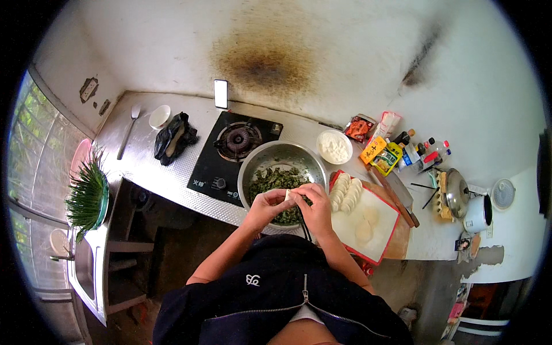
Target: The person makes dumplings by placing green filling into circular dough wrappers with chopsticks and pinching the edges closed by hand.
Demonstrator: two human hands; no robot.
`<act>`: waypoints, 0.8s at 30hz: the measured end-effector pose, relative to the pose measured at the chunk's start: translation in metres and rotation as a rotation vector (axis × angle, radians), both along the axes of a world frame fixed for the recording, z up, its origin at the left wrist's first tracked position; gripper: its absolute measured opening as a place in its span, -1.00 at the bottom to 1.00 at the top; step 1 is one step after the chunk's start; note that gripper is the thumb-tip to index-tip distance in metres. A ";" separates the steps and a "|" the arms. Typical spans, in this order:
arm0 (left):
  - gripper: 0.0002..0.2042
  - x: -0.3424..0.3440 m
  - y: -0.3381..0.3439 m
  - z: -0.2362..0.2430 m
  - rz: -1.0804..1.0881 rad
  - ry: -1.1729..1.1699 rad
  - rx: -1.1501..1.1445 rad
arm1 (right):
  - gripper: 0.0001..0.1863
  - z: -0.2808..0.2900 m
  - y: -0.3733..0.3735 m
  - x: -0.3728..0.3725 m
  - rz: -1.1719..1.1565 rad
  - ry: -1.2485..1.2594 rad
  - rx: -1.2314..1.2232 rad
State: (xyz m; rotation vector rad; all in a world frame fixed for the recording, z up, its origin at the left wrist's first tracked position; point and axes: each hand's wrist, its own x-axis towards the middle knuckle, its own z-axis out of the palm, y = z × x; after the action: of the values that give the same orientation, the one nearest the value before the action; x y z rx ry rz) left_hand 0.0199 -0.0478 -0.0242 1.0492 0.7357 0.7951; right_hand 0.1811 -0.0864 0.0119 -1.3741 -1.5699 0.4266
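Observation:
Over a large steel bowl [246, 172] of chopped green filling [276, 181], my two hands meet. My left hand [266, 207] is closed, its thumb and fingers pinching a small pale dumpling [288, 195]. The fingertips of my right hand [315, 208] press on the same dumpling from the other side, hiding much of it. Dark thin sticks, apparently chopsticks [305, 227], show below the right hand; whether that hand grips them I cannot tell. Beside it lies a red-rimmed white board [351, 230] with two rows of finished dumplings [345, 192] and a few flat round wrappers [364, 232].
Left of the bowl is a black gas stove [207, 167], with a phone [221, 94] upright behind it. A white bowl of pale contents [334, 147], sauce bottles [428, 152] and a cleaver [397, 192] are at the right. Green chives [86, 195] stand near the sink [86, 267].

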 end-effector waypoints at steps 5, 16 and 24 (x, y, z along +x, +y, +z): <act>-0.71 0.005 0.000 0.002 -0.013 0.018 0.007 | -0.88 -0.004 0.000 0.004 -0.027 -0.029 0.040; -0.65 0.004 -0.001 0.006 -0.057 0.055 -0.011 | -0.88 -0.006 0.002 0.007 0.005 0.088 -0.050; -0.66 0.006 -0.003 0.015 -0.052 0.079 -0.029 | -0.88 -0.011 0.003 0.012 0.006 0.125 -0.096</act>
State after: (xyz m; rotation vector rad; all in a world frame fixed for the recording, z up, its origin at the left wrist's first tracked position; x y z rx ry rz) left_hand 0.0263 -0.0506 -0.0089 1.0741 0.7813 0.7000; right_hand 0.1934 -0.0833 0.0008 -1.3883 -1.4681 0.5866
